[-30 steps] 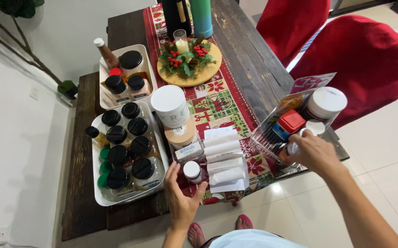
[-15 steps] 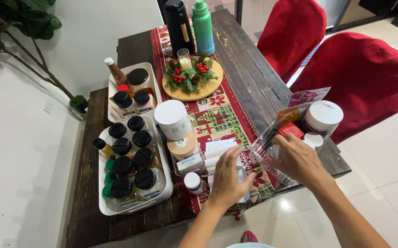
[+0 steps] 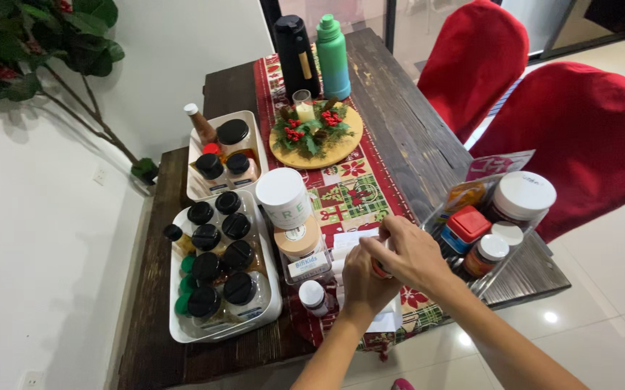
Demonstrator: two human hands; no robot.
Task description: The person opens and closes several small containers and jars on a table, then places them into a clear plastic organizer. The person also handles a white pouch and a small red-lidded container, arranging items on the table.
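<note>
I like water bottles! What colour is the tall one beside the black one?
Green water bottle, head view.

Left hand (image 3: 361, 283), right hand (image 3: 413, 253) clasped together, fingers curled

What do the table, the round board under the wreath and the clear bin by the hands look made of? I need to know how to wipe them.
Table: dark wood, matte, visible grain and plank seams. Round board: pale wood or bamboo, smooth. Clear bin: probably rigid plastic or acrylic, see-through, glossy edges.
</note>
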